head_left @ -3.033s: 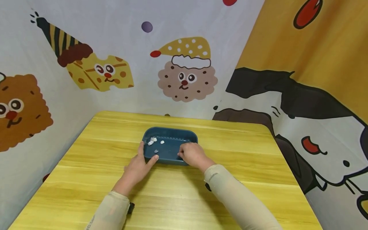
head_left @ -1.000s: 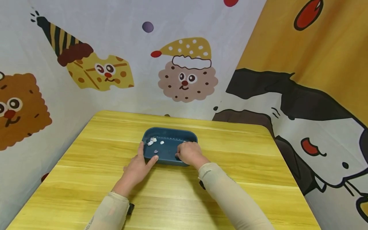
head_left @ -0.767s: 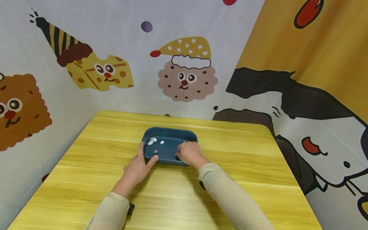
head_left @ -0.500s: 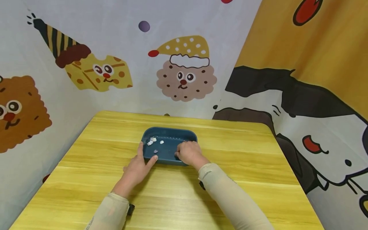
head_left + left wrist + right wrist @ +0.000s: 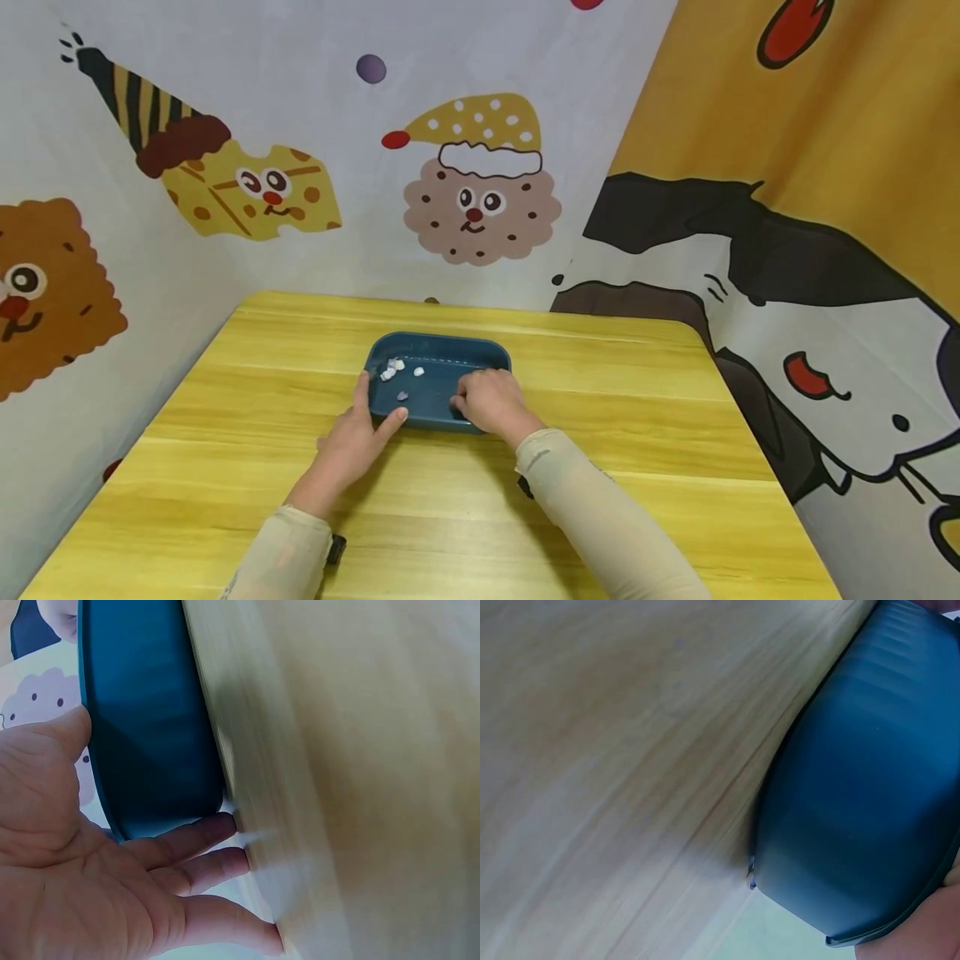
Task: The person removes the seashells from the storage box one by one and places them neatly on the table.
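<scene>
A dark blue rectangular tray (image 5: 438, 343) sits on the wooden table. Inside its left end lie several small white pieces (image 5: 389, 372); a single white piece (image 5: 419, 372) is apart from them, and a greyish-purple piece (image 5: 402, 396) lies nearer the front. My left hand (image 5: 348, 446) braces the front left corner, thumb on the front rim, fingers extended against the end wall. In the left wrist view those fingers reach down to the table. My right hand (image 5: 491, 400) dips into the tray's right end with curled fingers. Its fingertips are hidden, so anything between them cannot be seen.
The yellow wood-grain table (image 5: 637, 417) extends around the tray on all sides. Behind it hangs a printed cloth (image 5: 300, 83) with cartoon figures, and an orange and black patterned cloth (image 5: 720, 108) hangs at the right.
My right hand has shifted slightly left inside the tray since three seconds ago. My left hand keeps its place at the corner. The whole head view has drifted a little.
</scene>
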Motion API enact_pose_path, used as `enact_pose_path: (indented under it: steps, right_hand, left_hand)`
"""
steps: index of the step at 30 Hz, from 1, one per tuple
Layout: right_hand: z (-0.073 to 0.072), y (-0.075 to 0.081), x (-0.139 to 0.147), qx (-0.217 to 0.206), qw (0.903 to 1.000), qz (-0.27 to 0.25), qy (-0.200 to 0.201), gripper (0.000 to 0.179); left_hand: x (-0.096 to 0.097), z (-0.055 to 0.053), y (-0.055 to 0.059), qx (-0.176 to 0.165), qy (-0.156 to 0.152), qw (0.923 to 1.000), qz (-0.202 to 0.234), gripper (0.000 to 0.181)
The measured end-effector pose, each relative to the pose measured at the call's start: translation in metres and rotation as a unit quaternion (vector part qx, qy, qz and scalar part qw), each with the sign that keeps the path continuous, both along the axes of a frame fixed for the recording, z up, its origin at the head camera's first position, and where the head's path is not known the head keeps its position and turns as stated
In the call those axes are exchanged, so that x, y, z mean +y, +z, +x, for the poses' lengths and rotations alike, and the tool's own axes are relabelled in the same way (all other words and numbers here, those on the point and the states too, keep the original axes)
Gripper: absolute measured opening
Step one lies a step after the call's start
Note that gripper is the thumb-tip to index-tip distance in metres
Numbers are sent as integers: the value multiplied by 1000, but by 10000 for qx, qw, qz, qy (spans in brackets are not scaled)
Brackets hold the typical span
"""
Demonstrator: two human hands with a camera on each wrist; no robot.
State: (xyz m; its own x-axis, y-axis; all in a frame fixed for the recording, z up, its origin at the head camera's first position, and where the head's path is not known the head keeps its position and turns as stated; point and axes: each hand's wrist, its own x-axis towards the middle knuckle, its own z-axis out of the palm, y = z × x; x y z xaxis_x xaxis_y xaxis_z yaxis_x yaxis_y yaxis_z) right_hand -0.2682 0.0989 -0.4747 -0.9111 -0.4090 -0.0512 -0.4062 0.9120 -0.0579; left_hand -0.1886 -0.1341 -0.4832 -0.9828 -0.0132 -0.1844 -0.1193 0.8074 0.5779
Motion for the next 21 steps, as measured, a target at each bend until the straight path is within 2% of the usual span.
enact_pose_path:
  steps: [21]
  right_hand:
    - [-3,-3,2,49,9999,-134,66,26]
  left_hand:
    - [-1,-3,2,-144,32,9998,95,108]
